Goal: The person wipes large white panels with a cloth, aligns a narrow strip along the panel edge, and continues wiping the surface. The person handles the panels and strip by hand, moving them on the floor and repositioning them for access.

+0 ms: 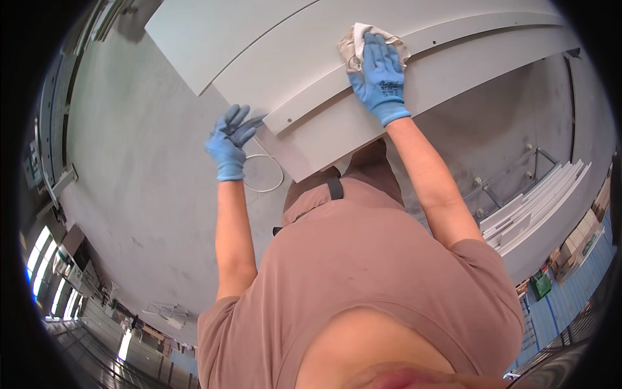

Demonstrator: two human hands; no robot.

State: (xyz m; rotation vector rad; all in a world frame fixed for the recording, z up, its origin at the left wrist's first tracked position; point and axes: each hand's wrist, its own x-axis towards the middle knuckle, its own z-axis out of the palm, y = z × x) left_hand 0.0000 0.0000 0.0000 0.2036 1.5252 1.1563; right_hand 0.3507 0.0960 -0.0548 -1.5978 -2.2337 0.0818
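Note:
A long, narrow white strip [317,102] with small holes lies across a wide, pale panel [311,142] in front of me. My right hand [382,81], in a blue work glove, presses a crumpled off-white rag [353,48] onto the strip, its fingers laid over the cloth. Part of the rag is hidden under the palm. Also gloved in blue, my left hand [228,139] is by the strip's left end with fingers apart. One fingertip reaches that end; whether it touches, I cannot tell.
A second pale panel [201,39] lies at the far left. On the grey floor [142,162], a thin white loop of cord [282,175] shows below the panel corner. At right, white strips [538,204] are stacked by a metal frame [495,188] with casters.

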